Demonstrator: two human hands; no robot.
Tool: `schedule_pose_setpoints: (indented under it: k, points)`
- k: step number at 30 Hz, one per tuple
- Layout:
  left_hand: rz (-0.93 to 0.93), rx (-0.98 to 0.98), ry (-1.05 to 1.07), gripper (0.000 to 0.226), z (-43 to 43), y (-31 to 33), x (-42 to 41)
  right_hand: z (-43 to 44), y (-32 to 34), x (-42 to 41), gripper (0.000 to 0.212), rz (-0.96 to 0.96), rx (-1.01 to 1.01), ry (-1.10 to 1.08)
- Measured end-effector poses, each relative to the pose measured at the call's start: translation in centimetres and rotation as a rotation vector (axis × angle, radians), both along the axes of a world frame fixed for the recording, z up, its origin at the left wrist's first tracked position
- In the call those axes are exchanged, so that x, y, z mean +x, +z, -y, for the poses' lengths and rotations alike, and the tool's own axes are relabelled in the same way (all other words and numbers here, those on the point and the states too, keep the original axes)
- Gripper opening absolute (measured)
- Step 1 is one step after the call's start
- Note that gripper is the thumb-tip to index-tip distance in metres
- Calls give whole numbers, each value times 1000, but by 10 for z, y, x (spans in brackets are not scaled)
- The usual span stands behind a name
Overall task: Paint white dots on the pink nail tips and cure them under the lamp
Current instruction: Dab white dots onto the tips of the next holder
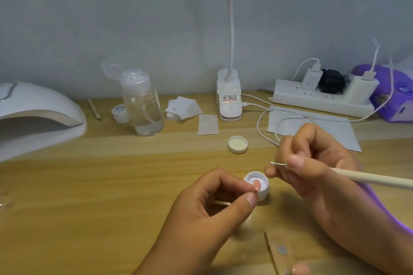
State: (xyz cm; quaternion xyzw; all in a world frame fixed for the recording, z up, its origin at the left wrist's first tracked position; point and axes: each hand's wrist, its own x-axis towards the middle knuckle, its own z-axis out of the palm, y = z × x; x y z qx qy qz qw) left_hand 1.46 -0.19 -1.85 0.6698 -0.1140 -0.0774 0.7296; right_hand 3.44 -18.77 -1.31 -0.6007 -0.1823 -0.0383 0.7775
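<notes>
— So, how many hands are working?
— Two. The left hand (207,205) is pinching one pink nail tip (257,186) between thumb and forefinger, holding it just over the open white jar (263,193) in the front half of the desk (111,185). The right hand (317,169) is gripping one dotting tool (368,178) in its fingers, with the metal point hovering just above that jar, apart from the nail.
— Is any dot showing on the nail?
— It's too small to tell.
— And the jars?
— Two: the open one, and a closed jar (120,113) sitting toward the back edge, just beside one clear pump bottle (145,105). One loose lid (238,144) is lying upside down between the open jar and the back edge.
— Lamps?
— Two. One white curing lamp (40,118) is taking up the left edge. One desk lamp (229,105) is standing at the back edge, its neck rising out of view.
— Anything else?
— One thin stick (93,108) is lying near the closed jar. One stack of wipes (182,108) is sitting there with a single wipe (208,124) just in front. One paper sheet (324,131) and one power strip (312,101) carrying three plugs are lying toward the back right corner, with one purple object (395,100) beyond. One clear strip (280,250) is lying blurred at the front edge.
— The surface and room?
— Light wood grain is running across the desk, and a plain grey-blue wall (156,18) is closing it off behind.
</notes>
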Motion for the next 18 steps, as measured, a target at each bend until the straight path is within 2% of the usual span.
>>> schedule_pose_setpoints:
  k: [4, 9, 13, 18]
  points:
    - [3, -9, -8, 18, 0, 0, -1, -5, 2, -4, 14, -6, 75, 32]
    - [15, 4, -21, 19, 0, 3, -2, -9, 6, -4, 37, -123, 140, 39]
    - [32, 23, -12, 14, -1, 3, -2, -11, 8, -5, 38, -160, 121, 59]
    - [7, 7, -11, 23, 0, 0, 0, -11, 11, -4, 39, -179, 138, 77]
